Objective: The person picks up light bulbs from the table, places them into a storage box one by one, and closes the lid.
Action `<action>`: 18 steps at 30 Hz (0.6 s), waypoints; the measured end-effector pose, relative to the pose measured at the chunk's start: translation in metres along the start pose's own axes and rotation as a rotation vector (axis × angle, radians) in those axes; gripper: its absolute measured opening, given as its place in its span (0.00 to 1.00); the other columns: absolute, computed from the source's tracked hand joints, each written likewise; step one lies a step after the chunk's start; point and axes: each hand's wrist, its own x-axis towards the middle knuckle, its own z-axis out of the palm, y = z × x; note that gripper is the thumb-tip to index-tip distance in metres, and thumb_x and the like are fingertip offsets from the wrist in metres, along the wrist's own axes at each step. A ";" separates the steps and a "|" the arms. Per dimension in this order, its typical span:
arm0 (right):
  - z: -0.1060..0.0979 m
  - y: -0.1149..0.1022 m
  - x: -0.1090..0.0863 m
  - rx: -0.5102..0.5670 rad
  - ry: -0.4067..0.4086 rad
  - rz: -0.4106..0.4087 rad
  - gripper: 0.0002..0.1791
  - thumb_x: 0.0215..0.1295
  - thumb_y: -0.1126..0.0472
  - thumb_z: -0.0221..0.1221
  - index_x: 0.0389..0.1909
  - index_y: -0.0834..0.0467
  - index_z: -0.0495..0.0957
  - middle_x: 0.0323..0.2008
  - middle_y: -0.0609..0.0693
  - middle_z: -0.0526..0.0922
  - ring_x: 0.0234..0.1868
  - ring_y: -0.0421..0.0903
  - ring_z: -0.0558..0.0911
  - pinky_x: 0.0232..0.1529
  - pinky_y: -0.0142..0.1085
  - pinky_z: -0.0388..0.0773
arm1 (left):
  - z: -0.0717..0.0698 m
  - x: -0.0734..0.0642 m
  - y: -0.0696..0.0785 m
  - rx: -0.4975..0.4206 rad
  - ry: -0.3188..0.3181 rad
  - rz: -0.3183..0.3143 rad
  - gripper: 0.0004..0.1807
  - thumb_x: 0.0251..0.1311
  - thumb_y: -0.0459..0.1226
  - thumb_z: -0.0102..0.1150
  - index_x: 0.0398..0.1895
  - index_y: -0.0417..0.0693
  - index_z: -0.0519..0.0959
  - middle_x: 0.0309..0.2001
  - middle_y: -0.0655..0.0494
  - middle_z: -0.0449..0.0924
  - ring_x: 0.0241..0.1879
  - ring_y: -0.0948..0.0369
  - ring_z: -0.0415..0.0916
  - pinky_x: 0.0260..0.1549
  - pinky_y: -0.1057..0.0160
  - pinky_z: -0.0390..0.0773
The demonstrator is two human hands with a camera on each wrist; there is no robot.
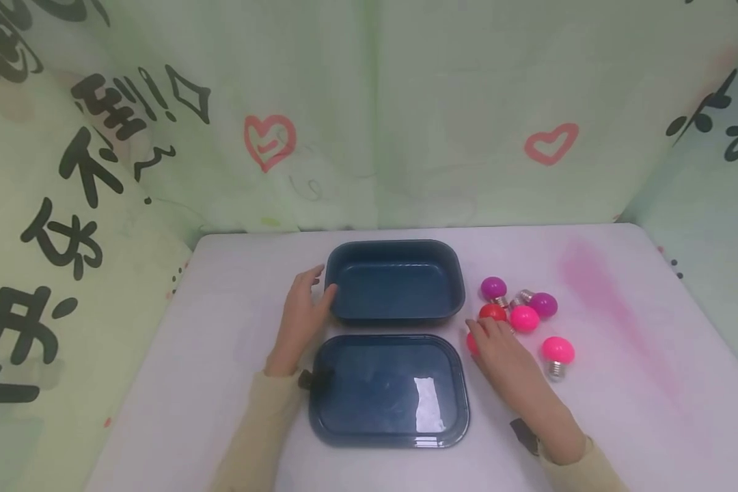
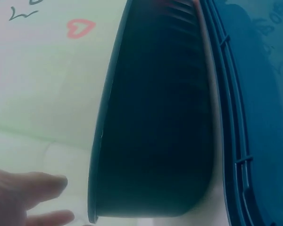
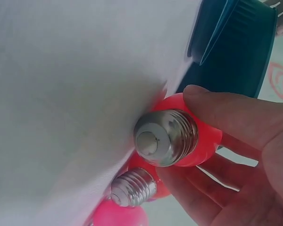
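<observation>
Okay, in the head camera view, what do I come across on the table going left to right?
Left hand → box → held red bulb → left purple bulb → left pink bulb → right pink bulb

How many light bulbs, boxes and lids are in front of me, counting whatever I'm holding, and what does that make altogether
Light bulbs: 6, including the one in your right hand
Open box: 1
Lid: 1
Total in view: 8
</observation>
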 end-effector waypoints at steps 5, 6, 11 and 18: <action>-0.001 -0.001 0.000 0.008 0.001 0.001 0.42 0.41 0.63 0.79 0.60 0.65 0.72 0.50 0.62 0.75 0.54 0.59 0.77 0.43 0.48 0.85 | 0.002 0.003 0.000 -0.066 0.000 -0.047 0.25 0.68 0.38 0.57 0.67 0.40 0.71 0.60 0.38 0.74 0.59 0.45 0.74 0.59 0.47 0.75; -0.001 -0.001 0.000 0.008 0.001 0.001 0.42 0.41 0.63 0.79 0.60 0.65 0.72 0.50 0.62 0.75 0.53 0.59 0.77 0.42 0.48 0.85 | 0.002 0.004 -0.001 -0.080 0.003 -0.049 0.25 0.68 0.37 0.57 0.67 0.40 0.71 0.60 0.38 0.74 0.59 0.45 0.75 0.59 0.47 0.75; -0.001 -0.001 0.001 0.002 0.008 0.002 0.42 0.41 0.63 0.79 0.60 0.65 0.72 0.50 0.62 0.76 0.53 0.59 0.77 0.42 0.48 0.85 | 0.005 0.008 -0.008 -0.131 0.015 -0.063 0.24 0.66 0.34 0.58 0.65 0.41 0.73 0.57 0.38 0.76 0.55 0.46 0.79 0.55 0.50 0.79; 0.001 0.003 0.001 -0.013 0.009 -0.010 0.39 0.42 0.64 0.79 0.58 0.66 0.73 0.49 0.62 0.77 0.52 0.58 0.77 0.43 0.48 0.85 | 0.007 0.014 -0.015 -0.201 0.019 -0.063 0.22 0.64 0.31 0.60 0.62 0.39 0.76 0.52 0.38 0.81 0.50 0.46 0.82 0.52 0.50 0.81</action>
